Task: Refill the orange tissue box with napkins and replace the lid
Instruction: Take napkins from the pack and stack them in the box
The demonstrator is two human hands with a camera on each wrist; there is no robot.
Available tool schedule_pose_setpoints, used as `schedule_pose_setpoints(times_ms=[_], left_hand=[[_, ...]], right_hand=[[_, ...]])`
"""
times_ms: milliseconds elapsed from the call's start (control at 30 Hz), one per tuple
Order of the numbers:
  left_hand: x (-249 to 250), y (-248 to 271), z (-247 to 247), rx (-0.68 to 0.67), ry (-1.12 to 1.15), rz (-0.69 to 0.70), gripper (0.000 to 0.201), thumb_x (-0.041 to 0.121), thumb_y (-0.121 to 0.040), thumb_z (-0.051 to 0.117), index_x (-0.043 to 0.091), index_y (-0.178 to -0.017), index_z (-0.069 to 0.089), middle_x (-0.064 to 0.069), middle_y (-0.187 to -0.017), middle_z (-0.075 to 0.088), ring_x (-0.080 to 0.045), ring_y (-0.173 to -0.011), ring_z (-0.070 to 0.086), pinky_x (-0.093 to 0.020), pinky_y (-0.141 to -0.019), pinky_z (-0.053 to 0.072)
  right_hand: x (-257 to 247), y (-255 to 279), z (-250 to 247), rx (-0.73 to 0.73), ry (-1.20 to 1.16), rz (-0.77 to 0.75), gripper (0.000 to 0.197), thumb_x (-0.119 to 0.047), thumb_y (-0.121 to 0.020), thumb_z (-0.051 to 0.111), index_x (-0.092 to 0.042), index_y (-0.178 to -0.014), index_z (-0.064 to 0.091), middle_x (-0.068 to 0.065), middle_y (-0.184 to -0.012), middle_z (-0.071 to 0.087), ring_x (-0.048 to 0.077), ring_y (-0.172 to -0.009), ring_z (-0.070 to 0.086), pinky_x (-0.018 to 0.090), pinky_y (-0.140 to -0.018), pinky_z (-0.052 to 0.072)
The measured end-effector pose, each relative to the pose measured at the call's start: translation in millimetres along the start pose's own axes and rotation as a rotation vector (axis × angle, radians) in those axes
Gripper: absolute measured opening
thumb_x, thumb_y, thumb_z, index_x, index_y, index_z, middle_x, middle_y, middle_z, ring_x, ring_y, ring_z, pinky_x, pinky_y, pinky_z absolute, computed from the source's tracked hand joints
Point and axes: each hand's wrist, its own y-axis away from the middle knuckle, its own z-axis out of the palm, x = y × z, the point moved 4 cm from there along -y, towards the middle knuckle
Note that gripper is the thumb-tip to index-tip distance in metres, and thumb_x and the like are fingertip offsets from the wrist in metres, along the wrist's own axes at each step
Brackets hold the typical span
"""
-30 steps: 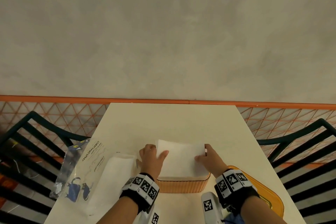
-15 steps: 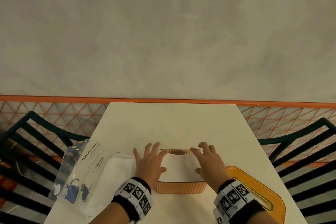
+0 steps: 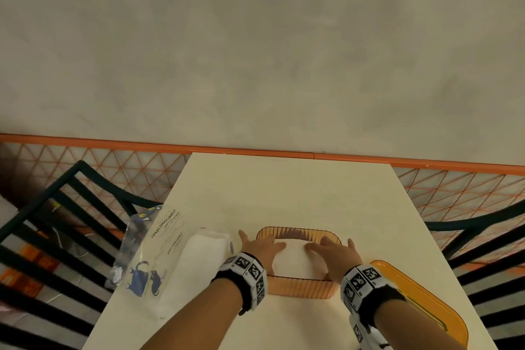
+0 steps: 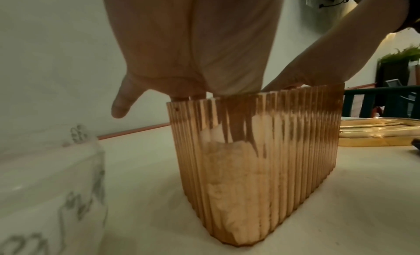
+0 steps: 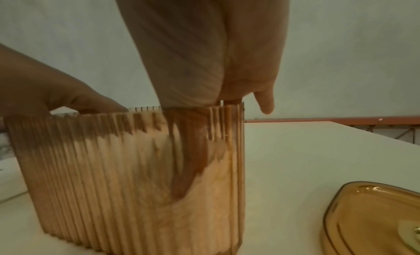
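Observation:
The ribbed translucent orange tissue box (image 3: pixel 301 288) (image 4: pixel 261 169) (image 5: pixel 113 169) stands open near the table's front edge. A white stack of napkins (image 3: pixel 292 260) lies inside it. My left hand (image 3: pixel 262 248) and right hand (image 3: pixel 333 254) reach into the box with straight fingers and press flat on the napkins. Through the ribbed wall the fingers (image 4: pixel 236 131) (image 5: pixel 184 165) show pushing down into the stack. The orange lid (image 3: pixel 426 301) (image 5: pixel 372 217) (image 4: pixel 377 133) lies on the table to the right of the box.
A clear printed napkin package (image 3: pixel 159 258) with more white napkins (image 3: pixel 196 261) lies left of the box, partly over the table's left edge. Dark slatted chairs (image 3: pixel 56 236) flank the cream table (image 3: pixel 289 193). A grey wall rises behind.
The napkin stack has gone from resting on the box's rim down into the box. Both hands let go of its edges, flattened, and pushed down on top of it.

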Motion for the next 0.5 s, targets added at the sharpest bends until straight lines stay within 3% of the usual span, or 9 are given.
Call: schedule_pose_setpoints(times_ms=[67,100,167,200,267,300,367,433,500], left_hand=[[-0.1,7.3,-1.4,0.043,0.082,0.015,0.060,0.021,-0.092,0.053,0.026,-0.145,0.027,-0.002,-0.152,0.025,-0.022,-0.140,0.027,-0.068,-0.111,-0.002],[-1.5,13.1,-4.7,0.129,0.157,0.031,0.053,0.022,-0.092,0.052,0.025,-0.142,0.034,0.001,-0.148,0.031,-0.019,-0.139,0.027,-0.063,-0.114,0.002],[-13.9,31.5,-13.8,0.446,0.376,0.037,0.036,0.021,-0.093,0.049,0.025,-0.129,0.052,0.006,-0.135,0.047,-0.014,-0.130,0.037,-0.047,-0.116,0.021],[-26.2,42.4,-17.2,0.643,0.459,0.022,0.029,0.017,-0.092,0.050,0.023,-0.119,0.060,0.005,-0.125,0.053,-0.014,-0.120,0.045,-0.040,-0.110,0.033],[-59.1,60.7,-13.7,0.946,0.539,-0.063,0.024,0.008,-0.088,0.050,0.014,-0.103,0.068,-0.001,-0.109,0.061,-0.019,-0.105,0.053,-0.034,-0.094,0.046],[-75.6,66.2,-8.4,1.007,0.566,-0.134,0.022,0.005,-0.086,0.050,0.010,-0.099,0.068,-0.005,-0.105,0.061,-0.022,-0.102,0.054,-0.035,-0.089,0.048],[-102.6,64.8,9.7,0.901,0.638,-0.334,0.020,0.004,-0.088,0.049,0.007,-0.101,0.064,-0.010,-0.110,0.058,-0.027,-0.105,0.052,-0.040,-0.089,0.048],[-117.2,53.9,32.0,0.653,0.673,-0.537,0.022,0.013,-0.092,0.048,0.008,-0.112,0.055,-0.012,-0.124,0.048,-0.029,-0.117,0.043,-0.040,-0.094,0.044],[-118.1,43.1,51.1,0.414,0.632,-0.632,0.038,0.030,-0.092,0.050,0.011,-0.125,0.045,-0.011,-0.135,0.037,-0.029,-0.126,0.033,-0.041,-0.099,0.041]], right_hand=[[0.0,2.3,-0.9,-0.007,0.011,-0.001,0.067,-0.009,-0.087,0.052,-0.038,-0.141,0.026,-0.002,-0.135,0.038,0.022,-0.119,0.053,0.058,-0.115,0.007],[0.5,4.4,-2.5,0.006,0.018,-0.001,0.065,-0.011,-0.087,0.053,-0.038,-0.140,0.027,-0.002,-0.135,0.038,0.021,-0.121,0.051,0.058,-0.114,0.010],[2.6,11.3,-7.8,0.099,0.017,-0.011,0.060,-0.021,-0.086,0.059,-0.037,-0.138,0.034,-0.005,-0.134,0.039,0.019,-0.125,0.042,0.049,-0.111,0.023],[5.2,15.5,-10.6,0.173,-0.011,-0.010,0.057,-0.027,-0.086,0.061,-0.036,-0.137,0.036,-0.006,-0.133,0.040,0.017,-0.125,0.040,0.043,-0.108,0.030],[11.9,24.7,-13.3,0.321,-0.121,0.022,0.053,-0.032,-0.088,0.058,-0.032,-0.136,0.037,-0.005,-0.130,0.042,0.016,-0.120,0.041,0.034,-0.100,0.040],[15.5,28.4,-12.7,0.380,-0.186,0.049,0.051,-0.031,-0.090,0.056,-0.030,-0.137,0.037,-0.003,-0.128,0.042,0.016,-0.117,0.043,0.032,-0.097,0.044],[21.1,29.9,-6.6,0.430,-0.310,0.114,0.050,-0.025,-0.092,0.053,-0.023,-0.139,0.035,0.002,-0.126,0.042,0.019,-0.113,0.047,0.030,-0.093,0.049],[24.4,25.9,2.5,0.400,-0.435,0.186,0.053,-0.019,-0.094,0.049,-0.015,-0.142,0.028,0.009,-0.132,0.039,0.023,-0.112,0.052,0.031,-0.093,0.050],[25.0,20.8,9.7,0.331,-0.549,0.252,0.055,-0.016,-0.096,0.044,-0.010,-0.145,0.018,0.014,-0.136,0.034,0.027,-0.105,0.059,0.030,-0.087,0.051]])
